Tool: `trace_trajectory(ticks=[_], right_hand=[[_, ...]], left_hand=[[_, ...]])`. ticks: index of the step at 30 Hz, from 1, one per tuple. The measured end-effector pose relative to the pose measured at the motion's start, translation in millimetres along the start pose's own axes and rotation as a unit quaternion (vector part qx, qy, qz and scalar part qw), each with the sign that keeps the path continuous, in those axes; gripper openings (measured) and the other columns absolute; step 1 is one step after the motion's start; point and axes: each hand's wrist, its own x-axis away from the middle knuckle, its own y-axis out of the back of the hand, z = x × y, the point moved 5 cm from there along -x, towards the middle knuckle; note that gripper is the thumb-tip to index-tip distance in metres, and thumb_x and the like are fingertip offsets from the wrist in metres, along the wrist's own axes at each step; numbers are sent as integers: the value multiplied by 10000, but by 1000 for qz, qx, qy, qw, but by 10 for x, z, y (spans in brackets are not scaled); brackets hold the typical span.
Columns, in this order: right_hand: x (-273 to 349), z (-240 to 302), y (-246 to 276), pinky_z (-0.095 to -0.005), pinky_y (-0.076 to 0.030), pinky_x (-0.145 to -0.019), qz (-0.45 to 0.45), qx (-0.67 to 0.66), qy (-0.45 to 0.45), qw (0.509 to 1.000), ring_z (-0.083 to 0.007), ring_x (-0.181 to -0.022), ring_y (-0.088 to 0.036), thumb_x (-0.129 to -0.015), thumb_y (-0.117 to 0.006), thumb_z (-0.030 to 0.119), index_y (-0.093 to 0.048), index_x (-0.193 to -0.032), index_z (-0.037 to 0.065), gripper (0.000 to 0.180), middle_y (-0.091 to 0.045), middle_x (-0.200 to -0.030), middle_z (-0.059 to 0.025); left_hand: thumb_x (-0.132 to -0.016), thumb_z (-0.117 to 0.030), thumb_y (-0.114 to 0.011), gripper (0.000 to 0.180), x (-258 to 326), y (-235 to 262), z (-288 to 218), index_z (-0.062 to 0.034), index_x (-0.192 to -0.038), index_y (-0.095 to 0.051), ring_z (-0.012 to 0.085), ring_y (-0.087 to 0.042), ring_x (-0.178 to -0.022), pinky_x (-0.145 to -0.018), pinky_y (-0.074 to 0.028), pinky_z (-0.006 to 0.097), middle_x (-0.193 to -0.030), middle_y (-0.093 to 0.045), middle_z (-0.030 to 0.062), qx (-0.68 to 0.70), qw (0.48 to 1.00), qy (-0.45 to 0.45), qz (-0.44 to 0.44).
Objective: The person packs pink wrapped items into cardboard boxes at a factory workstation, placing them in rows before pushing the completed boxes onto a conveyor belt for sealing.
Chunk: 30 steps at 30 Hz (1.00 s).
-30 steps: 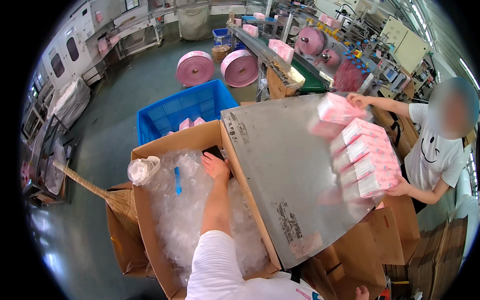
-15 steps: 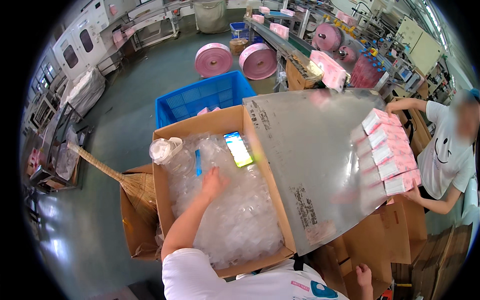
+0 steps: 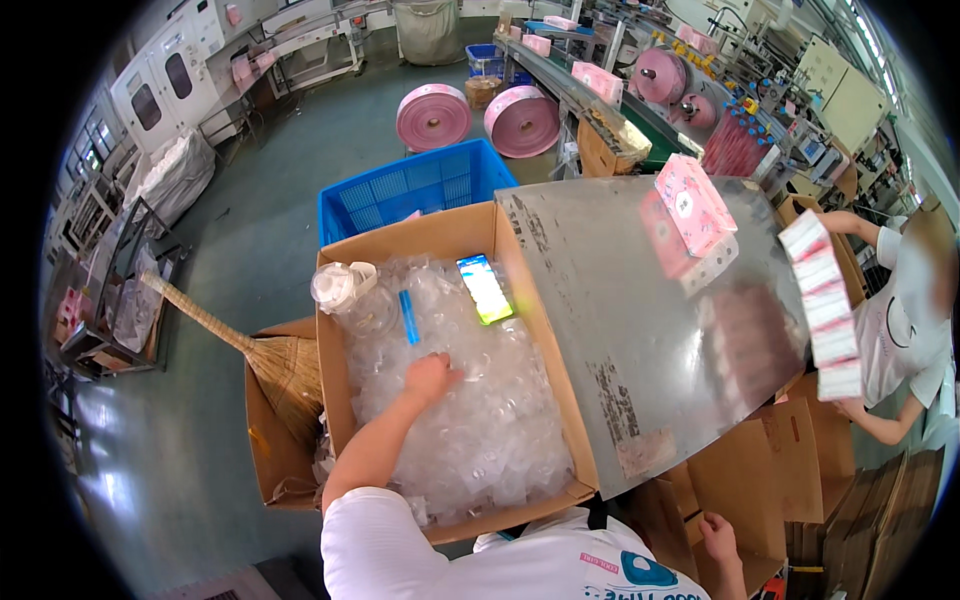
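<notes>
Cardboard box [image 3: 340, 400], crinkly clear plastic [image 3: 470, 430], left hand [image 3: 430, 378]

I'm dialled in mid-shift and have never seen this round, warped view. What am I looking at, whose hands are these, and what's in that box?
There is no machine here. The picture comes from a wide-angle camera on a person's head, looking down, so straight edges bend near the rim. The forearm rising from the bottom is the wearer's left hand, resting on clear plastic bags that fill an open cardboard box. It holds nothing that I can see. A phone with a lit screen and a blue pen lie on the bags. The right hand sits low, by flat cardboard. Right of the box a metal chute carries a pink pack. At the far right another person holds a stack of packs.
</notes>
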Motion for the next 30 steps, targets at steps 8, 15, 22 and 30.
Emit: trace_trajectory(ticks=[8, 15, 22, 30], right_hand=[[-237, 679, 301, -284, -486, -783, 36, -75, 91, 992, -172, -893, -614, -859, -607, 153, -566, -1147, -25, 341, -645, -1006, -129], [-230, 2480, 200, -282, -459, -866, 209, -239, 288, 904, -153, -996, -580, -886, -566, 95, -550, -1174, -2, 304, -619, -1101, -94], [-1, 3562, 47, -263, -505, -694, 335, -386, 308, 803, -153, -924, -588, -904, -549, 150, -386, -1309, 22, 454, -557, -1147, -99], [-390, 1954, 569, -238, -466, -622, -85, -391, 331, 855, -97, -730, -567, -889, -562, 129, -569, -998, 9, 162, -615, -813, -57]], left_hand=[[-874, -237, -603, 240, 392, 508, 283, -27, -757, -610, 187, -560, -597, -554, -438, 325, -652, -572, 55, 314, 921, 15, -229], [-913, -175, -570, 206, 964, 1018, -812, -74, -734, -586, 42, -407, -502, -459, -316, 194, -593, -486, -39, 642, 750, -41, -154], [-926, -151, -546, 178, 1323, 730, -2360, -63, -778, -588, 43, -420, -511, -471, -342, 201, -615, -496, -38, 645, 750, -142, -31], [-918, -232, -564, 234, 1452, -495, -4148, 0, -947, -573, 96, -554, -589, -537, -455, 227, -718, -564, 33, 628, 745, -81, 210]])
